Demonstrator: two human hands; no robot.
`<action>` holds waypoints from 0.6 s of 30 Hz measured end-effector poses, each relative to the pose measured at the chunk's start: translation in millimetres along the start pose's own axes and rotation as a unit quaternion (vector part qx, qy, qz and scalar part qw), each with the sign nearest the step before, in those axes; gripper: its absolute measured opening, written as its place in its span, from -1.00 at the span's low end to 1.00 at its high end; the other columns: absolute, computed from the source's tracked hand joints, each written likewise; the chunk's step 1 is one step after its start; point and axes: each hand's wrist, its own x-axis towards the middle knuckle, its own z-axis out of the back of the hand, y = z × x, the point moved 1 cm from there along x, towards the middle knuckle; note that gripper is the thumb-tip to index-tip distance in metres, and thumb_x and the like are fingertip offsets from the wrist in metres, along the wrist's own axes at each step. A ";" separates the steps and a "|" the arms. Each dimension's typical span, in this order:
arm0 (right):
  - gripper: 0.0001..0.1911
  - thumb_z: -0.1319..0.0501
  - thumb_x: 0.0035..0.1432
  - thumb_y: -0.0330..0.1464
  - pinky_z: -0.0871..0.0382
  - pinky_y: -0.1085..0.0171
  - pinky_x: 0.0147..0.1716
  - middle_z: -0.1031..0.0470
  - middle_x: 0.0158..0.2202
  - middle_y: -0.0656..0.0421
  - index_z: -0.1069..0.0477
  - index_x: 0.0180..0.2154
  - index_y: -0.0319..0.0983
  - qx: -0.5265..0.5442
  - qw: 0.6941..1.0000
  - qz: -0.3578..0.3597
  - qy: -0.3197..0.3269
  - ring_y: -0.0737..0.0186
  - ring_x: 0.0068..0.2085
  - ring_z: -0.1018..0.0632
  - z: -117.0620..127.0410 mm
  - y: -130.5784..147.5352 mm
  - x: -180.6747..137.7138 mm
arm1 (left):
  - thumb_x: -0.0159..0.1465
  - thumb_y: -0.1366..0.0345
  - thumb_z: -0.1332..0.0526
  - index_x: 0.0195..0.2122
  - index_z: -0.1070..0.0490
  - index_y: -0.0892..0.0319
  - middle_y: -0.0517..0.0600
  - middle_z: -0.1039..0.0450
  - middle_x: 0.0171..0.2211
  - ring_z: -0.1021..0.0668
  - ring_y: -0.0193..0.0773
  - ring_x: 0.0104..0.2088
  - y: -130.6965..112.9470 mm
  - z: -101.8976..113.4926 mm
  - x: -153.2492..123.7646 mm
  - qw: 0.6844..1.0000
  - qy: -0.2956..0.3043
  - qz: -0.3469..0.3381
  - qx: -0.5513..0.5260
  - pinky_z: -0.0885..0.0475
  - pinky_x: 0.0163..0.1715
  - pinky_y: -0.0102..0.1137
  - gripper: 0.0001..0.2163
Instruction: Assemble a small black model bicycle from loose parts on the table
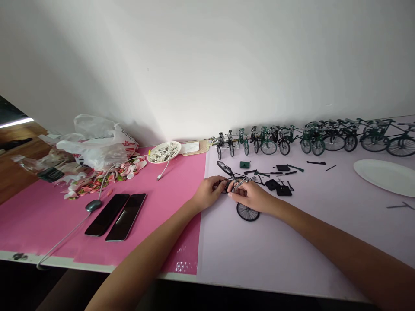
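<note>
A small model bicycle (247, 178) is between my hands near the middle of the table, its frame partly covered by my fingers. My left hand (208, 192) is closed, pinching its dark part from the left. From the right, my right hand (254, 197) grips it with closed fingers near the silver-grey handlebar-like piece. One spoked wheel (226, 167) sticks up past my fingertips. Another black wheel (248, 212) shows below my right hand; whether it is attached is hidden. Loose black parts (284, 190) and a dark green box-like piece (245, 164) lie just beyond.
Several assembled model bicycles (268, 146) stand along the wall. At right are an oval white plate (363, 168) and a thin T-shaped part (402, 205). Leftward lie two phones (126, 218), a mouse-like device (94, 205), a plate of small white pieces (149, 160) and a plastic bag (97, 147).
</note>
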 end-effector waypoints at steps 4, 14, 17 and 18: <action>-0.64 -0.23 0.24 -0.12 -0.25 0.26 -0.49 -0.40 -0.57 0.24 -0.30 -0.50 -0.17 0.000 1.000 0.000 0.001 0.25 -0.50 -0.41 0.4 0.4 -0.4 | 0.44 0.16 -0.09 -0.06 -0.58 0.19 0.06 -0.65 -0.15 -0.64 -0.21 -0.22 0.3 0.1 0.2 1.000 0.000 -0.001 0.005 -0.50 -0.21 -0.41 -0.69; -0.63 -0.22 0.24 -0.11 -0.24 0.27 -0.51 -0.39 -0.58 0.25 -0.30 -0.49 -0.19 -0.006 1.000 0.004 -0.002 0.28 -0.52 -0.40 -0.1 -1.2 -0.1 | 0.44 0.16 -0.09 -0.06 -0.58 0.19 0.05 -0.65 -0.15 -0.64 -0.22 -0.21 0.0 0.3 0.3 1.000 0.001 0.000 0.008 -0.49 -0.21 -0.42 -0.69; -0.65 -0.22 0.24 -0.12 -0.23 0.28 -0.52 -0.39 -0.58 0.25 -0.31 -0.48 -0.19 -0.008 1.000 0.009 -0.004 0.28 -0.52 -0.41 -0.5 -2.1 0.0 | 0.44 0.16 -0.09 -0.06 -0.58 0.19 0.05 -0.66 -0.15 -0.64 -0.21 -0.21 0.7 0.2 0.4 1.000 0.001 0.000 0.005 -0.50 -0.21 -0.41 -0.69; -0.64 -0.22 0.25 -0.12 -0.23 0.28 -0.53 -0.39 -0.59 0.25 -0.30 -0.49 -0.18 -0.009 1.000 0.012 -0.006 0.28 -0.53 -0.41 -0.7 -2.4 0.1 | 0.44 0.15 -0.09 -0.06 -0.58 0.19 0.05 -0.66 -0.15 -0.64 -0.21 -0.21 0.9 0.1 0.5 1.000 0.001 -0.001 0.004 -0.50 -0.21 -0.41 -0.69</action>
